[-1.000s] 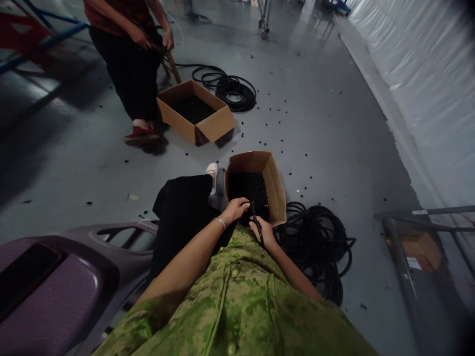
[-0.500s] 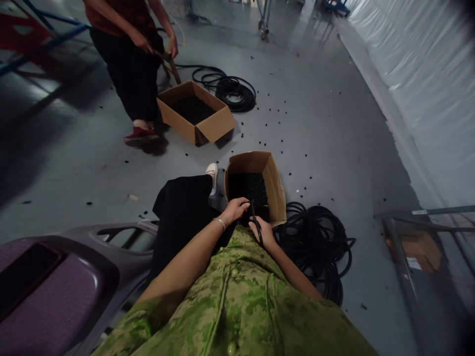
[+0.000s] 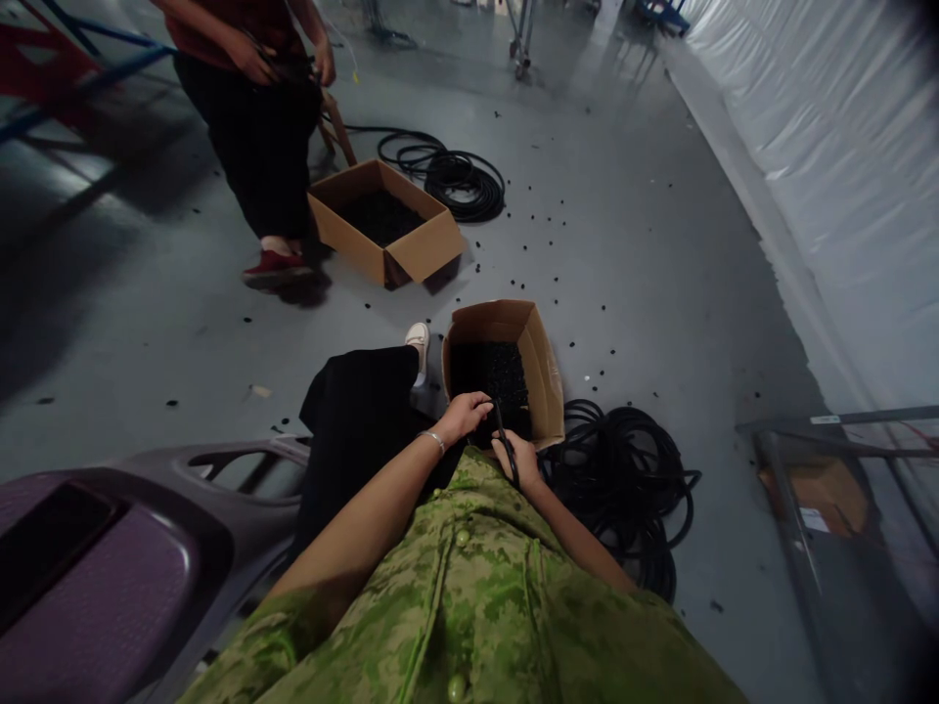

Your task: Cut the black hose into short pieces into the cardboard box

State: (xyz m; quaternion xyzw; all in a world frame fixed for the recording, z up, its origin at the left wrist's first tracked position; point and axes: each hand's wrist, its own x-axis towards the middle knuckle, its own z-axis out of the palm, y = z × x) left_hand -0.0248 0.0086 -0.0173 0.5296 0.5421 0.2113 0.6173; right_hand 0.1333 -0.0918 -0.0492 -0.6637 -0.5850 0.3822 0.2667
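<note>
In front of my waist, my right hand [image 3: 517,458] is closed around black scissors [image 3: 502,426], whose slim blades point up and away from me. Beside the blade tips, my left hand [image 3: 468,416] pinches the end of something thin and black, mostly hidden by the fingers. Both hands are over the near edge of a cardboard box [image 3: 541,367]. Many small black pieces [image 3: 503,370] fill its bottom. Just right of my right forearm, a tangled coil of black hose [image 3: 623,460] lies on the floor.
Ahead on the left stands a co-worker [image 3: 245,127] beside an open cardboard box [image 3: 418,249] of black bits. Another black hose coil [image 3: 466,186] lies behind it. A purple-grey plastic chair [image 3: 161,567] bears a dark phone [image 3: 51,543]. A metal frame [image 3: 843,430] stands right.
My hands stay nearly still at the same spot above the box. The co-worker's hands have risen and shifted slightly left.
</note>
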